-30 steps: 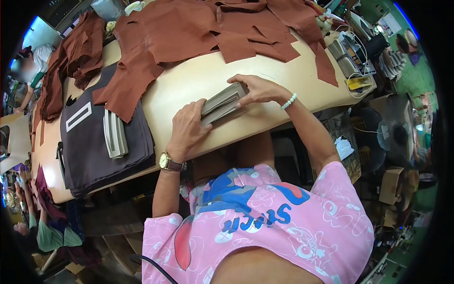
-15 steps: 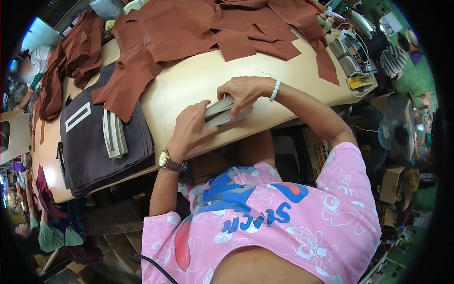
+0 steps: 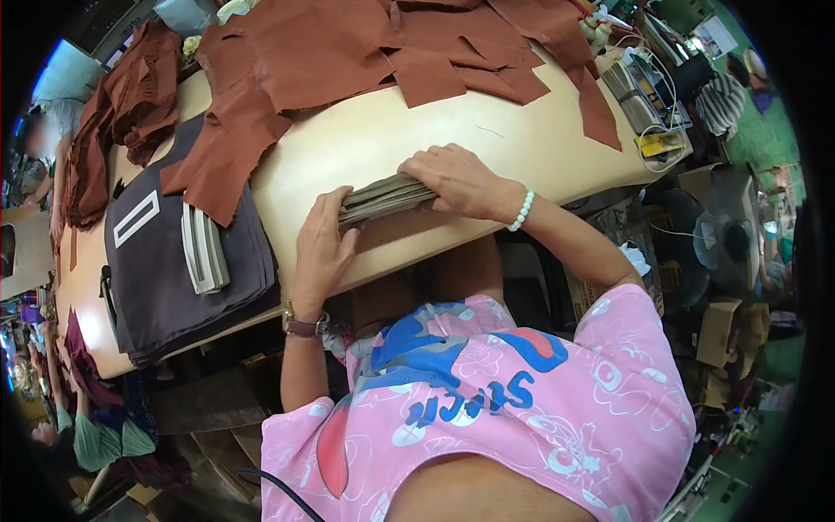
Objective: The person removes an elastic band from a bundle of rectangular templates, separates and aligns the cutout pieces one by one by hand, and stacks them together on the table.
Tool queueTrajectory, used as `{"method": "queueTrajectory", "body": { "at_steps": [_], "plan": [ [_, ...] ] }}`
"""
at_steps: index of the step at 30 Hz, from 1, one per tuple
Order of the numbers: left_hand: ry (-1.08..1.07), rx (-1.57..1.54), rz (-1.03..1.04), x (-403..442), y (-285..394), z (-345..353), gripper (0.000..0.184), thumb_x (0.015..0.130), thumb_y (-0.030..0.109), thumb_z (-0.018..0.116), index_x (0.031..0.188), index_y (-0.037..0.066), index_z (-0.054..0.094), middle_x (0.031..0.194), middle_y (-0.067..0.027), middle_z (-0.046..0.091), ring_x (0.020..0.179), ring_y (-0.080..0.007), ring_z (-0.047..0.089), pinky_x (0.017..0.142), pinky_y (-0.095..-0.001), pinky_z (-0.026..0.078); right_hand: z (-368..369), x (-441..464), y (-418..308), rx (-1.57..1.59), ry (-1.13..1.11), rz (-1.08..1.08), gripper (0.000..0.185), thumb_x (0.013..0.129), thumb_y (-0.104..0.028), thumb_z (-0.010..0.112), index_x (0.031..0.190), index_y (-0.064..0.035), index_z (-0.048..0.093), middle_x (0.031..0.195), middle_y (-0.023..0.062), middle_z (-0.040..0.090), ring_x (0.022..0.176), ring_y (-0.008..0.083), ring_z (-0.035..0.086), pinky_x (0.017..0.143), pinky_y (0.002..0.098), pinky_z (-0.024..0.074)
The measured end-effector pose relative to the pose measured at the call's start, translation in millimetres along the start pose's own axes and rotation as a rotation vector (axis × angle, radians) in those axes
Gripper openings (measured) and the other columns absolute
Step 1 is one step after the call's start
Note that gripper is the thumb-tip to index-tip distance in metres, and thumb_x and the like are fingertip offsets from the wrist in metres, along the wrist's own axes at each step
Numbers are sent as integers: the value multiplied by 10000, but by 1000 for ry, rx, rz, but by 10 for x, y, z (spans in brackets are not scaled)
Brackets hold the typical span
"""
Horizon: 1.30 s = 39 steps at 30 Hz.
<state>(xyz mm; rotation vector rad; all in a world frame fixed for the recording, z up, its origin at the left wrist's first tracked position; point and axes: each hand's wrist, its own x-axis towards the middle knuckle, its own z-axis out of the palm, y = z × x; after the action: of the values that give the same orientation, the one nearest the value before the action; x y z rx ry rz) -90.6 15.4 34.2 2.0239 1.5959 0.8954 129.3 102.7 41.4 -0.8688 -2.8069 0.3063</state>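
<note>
A thick stack of grey-beige fabric strips (image 3: pixel 384 198) stands on edge at the table's front, stretched between my two hands. My left hand (image 3: pixel 322 248) grips its left end, thumb below and fingers over the top. Its right end is in my right hand (image 3: pixel 459 181), whose fingers are bent over the top; part of that end is hidden behind them. A similar bundle of pale-edged strips (image 3: pixel 205 252) lies to the left on a pile of dark fabric panels (image 3: pixel 165 287). Near it, a single white-bordered strip (image 3: pixel 137 218) rests flat on the same pile.
Brown cut fabric pieces (image 3: pixel 322 61) cover the back of the table (image 3: pixel 348 139). More brown cloth (image 3: pixel 143 96) is heaped at the left. At the right corner stands a holder with papers and cables (image 3: pixel 639 100). Other people are at the far left.
The strips, blurred and fanned apart earlier, are now gathered into one even stack. My right hand has moved right and slightly down, my left hand a little left and down.
</note>
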Motion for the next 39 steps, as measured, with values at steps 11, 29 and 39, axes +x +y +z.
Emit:
{"method": "queueTrajectory", "body": {
  "at_steps": [11,29,39],
  "plan": [
    [299,-324,-134,-118,6,378,767,634,-47,524,1352,34,267,1160,-188,467,1104,-295,455,961,-357,354,293,-357,-52,596,387,174,706,650,-60,567,1315,-39,334,1190,191,445,1137,337,434,994,352,342],
    [250,62,-20,-116,-4,278,467,743,-84,419,1200,7,457,1118,-206,421,1017,-351,450,883,-416,377,301,-296,-228,313,386,151,513,744,60,497,1247,-21,434,1066,166,444,941,321,512,809,352,446],
    [193,162,-6,-136,-132,284,464,755,-73,459,1206,37,446,1036,-181,474,947,-329,486,828,-413,401,247,-348,38,504,241,80,494,755,22,565,1236,-24,460,978,134,538,888,260,554,773,294,459]
  ]
}}
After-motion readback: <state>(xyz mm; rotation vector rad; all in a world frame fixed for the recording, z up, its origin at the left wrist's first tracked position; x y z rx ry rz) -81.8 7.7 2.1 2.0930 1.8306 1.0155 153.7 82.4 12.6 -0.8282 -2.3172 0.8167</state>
